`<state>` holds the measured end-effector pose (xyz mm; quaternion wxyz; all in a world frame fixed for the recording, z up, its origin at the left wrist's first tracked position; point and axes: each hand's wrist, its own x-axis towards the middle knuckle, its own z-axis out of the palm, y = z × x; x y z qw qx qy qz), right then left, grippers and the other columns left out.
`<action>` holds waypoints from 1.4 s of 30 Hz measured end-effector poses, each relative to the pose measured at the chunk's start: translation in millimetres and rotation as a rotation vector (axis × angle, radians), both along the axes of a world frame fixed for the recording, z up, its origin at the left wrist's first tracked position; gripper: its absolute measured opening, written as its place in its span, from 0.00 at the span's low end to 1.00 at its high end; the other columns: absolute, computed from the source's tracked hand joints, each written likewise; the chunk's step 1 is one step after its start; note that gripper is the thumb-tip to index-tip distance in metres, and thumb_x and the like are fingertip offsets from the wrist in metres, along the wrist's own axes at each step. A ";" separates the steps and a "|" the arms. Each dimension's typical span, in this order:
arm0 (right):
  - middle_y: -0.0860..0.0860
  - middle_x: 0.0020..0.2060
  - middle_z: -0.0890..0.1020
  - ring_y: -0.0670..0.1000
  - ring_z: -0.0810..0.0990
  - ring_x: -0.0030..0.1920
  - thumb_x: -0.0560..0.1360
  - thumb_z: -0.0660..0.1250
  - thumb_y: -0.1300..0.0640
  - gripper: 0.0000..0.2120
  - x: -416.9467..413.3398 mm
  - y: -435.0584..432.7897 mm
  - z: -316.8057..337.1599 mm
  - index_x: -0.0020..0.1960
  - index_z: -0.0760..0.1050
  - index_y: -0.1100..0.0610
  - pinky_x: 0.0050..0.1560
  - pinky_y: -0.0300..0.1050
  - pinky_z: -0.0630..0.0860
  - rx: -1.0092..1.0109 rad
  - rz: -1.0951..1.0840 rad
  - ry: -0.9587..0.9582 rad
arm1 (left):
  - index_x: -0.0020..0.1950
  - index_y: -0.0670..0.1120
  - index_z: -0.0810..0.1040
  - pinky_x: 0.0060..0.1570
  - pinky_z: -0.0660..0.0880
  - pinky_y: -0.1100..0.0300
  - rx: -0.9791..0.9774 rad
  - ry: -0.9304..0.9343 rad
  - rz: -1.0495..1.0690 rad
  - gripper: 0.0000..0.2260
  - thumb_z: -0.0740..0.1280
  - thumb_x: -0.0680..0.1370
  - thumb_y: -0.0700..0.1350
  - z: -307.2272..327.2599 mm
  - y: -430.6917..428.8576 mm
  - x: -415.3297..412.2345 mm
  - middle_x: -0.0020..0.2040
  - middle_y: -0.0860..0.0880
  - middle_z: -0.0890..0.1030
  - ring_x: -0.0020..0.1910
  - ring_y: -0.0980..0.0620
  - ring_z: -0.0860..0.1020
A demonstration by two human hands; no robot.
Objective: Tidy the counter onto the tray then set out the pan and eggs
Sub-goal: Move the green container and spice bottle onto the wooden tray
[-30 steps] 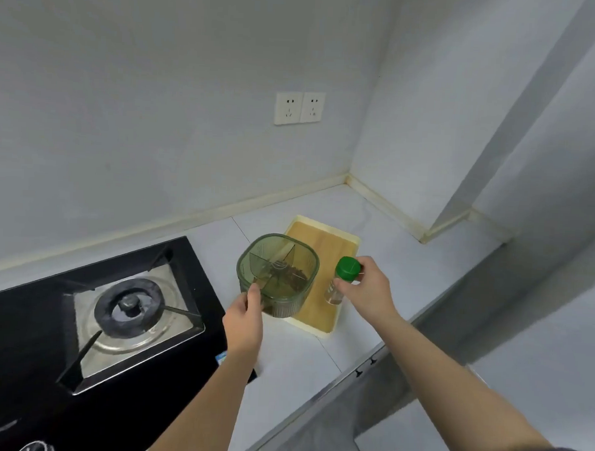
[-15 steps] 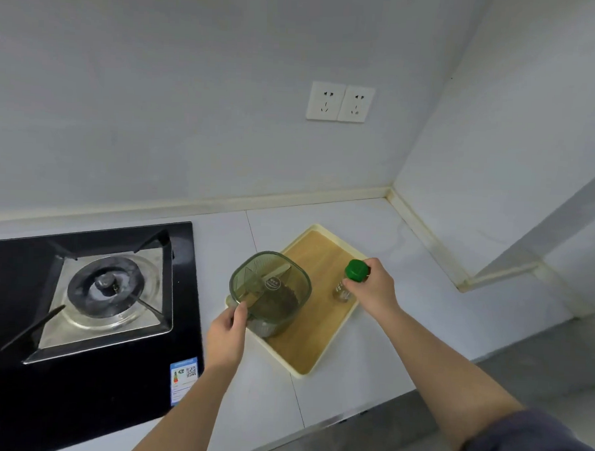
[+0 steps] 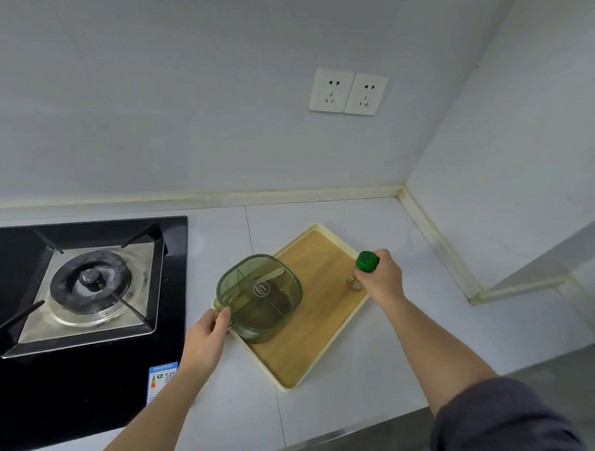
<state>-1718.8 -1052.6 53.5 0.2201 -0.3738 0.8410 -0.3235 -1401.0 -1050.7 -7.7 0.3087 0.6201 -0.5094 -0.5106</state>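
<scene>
A wooden tray with a cream rim lies slantwise on the white counter. On its left end stands a green see-through seasoning box with divided compartments. My left hand grips the box's near left edge. A small glass spice jar with a green cap stands at the tray's right edge, and my right hand holds it around the neck. No pan or eggs are in view.
A black gas hob with one burner fills the counter's left side. Two wall sockets sit above the tray. The counter ends in a corner at the right, where a side wall rises.
The view has swung left and tilted down. Both hands kept their holds, and the box and jar now stand lower on the tray.
</scene>
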 end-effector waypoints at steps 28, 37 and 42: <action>0.60 0.39 0.83 0.56 0.83 0.29 0.71 0.65 0.61 0.14 7.3 18.5 -74.2 0.56 0.72 0.63 0.34 0.48 0.83 0.283 -0.308 -0.383 | 0.61 0.46 0.71 0.45 0.69 0.62 0.002 -0.259 0.007 0.22 0.75 0.70 0.44 -12.5 12.5 -7.5 0.48 0.51 0.78 0.48 0.51 0.76; 0.61 0.33 0.80 0.57 0.79 0.26 0.72 0.60 0.66 0.19 36.7 12.8 -71.8 0.62 0.62 0.60 0.28 0.47 0.80 0.155 -0.369 -0.476 | 0.73 0.46 0.62 0.57 0.71 0.57 0.029 -0.167 0.074 0.35 0.74 0.70 0.39 -15.4 -30.3 -2.8 0.64 0.47 0.74 0.61 0.50 0.72; 0.64 0.42 0.81 0.55 0.78 0.24 0.74 0.58 0.66 0.24 54.7 8.3 -74.7 0.69 0.58 0.59 0.18 0.38 0.71 0.101 -0.394 -0.507 | 0.76 0.41 0.57 0.69 0.64 0.47 0.021 -0.264 0.192 0.39 0.74 0.70 0.42 -12.8 -22.1 -7.8 0.73 0.41 0.62 0.72 0.43 0.61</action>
